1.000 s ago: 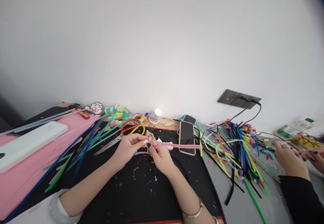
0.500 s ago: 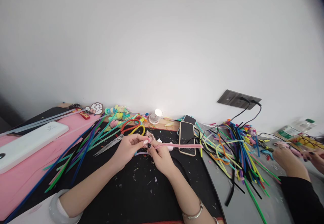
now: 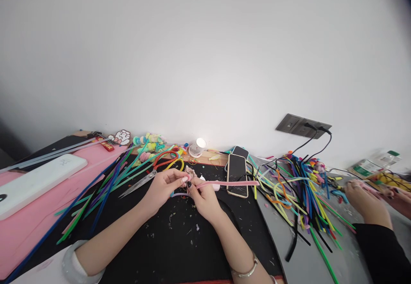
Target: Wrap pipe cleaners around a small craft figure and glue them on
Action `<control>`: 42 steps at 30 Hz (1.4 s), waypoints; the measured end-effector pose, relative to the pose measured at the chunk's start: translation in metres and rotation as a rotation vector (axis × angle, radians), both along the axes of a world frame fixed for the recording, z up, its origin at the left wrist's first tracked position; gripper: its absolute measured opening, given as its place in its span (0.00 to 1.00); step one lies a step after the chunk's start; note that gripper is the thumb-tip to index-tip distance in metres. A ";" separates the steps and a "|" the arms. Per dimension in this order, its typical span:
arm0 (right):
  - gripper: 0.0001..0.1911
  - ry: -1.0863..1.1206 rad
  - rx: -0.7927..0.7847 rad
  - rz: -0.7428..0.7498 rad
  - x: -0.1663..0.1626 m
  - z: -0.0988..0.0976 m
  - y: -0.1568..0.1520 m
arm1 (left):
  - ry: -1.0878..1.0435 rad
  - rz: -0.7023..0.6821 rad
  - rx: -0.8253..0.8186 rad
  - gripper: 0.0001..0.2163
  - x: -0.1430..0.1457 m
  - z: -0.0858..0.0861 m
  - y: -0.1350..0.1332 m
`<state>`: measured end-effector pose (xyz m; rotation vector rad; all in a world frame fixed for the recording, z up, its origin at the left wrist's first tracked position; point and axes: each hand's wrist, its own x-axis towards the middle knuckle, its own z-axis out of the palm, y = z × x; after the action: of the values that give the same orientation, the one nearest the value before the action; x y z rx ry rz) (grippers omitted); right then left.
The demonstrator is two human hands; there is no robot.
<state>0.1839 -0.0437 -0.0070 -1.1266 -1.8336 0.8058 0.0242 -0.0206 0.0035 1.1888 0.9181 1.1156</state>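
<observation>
A pink pipe cleaner (image 3: 231, 183) is pinched at its left end between my two hands, over the black mat (image 3: 160, 241). My left hand (image 3: 167, 186) closes thumb and forefinger on that end. Right beside it my right hand (image 3: 203, 196) grips the same pipe cleaner, whose straight free length points right across a phone (image 3: 236, 173). The fingers cover the exact spot where they meet. Just behind the hands lie scissors (image 3: 141, 183) with red and yellow handles, and a brownish crumpled item (image 3: 190, 172), partly hidden.
A paper cup (image 3: 198, 147) stands by the wall. Many coloured pipe cleaners (image 3: 305, 194) are heaped on the right, others (image 3: 105, 181) on the left beside a long white case (image 3: 41, 185). At far right a co-worker's hands (image 3: 369, 202) handle something pink. Cords hang from a wall socket (image 3: 303, 125).
My hands and the pink pipe cleaner hold almost the same place; its free end has tipped up very slightly. The co-worker's hands have shifted a little.
</observation>
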 end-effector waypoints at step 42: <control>0.15 0.012 0.045 -0.035 -0.001 0.003 -0.002 | -0.015 0.006 0.018 0.13 -0.001 -0.009 0.004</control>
<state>0.1829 -0.0461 -0.0037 -1.1199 -1.8080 0.7462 0.0230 -0.0168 -0.0060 1.1911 0.9024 1.1381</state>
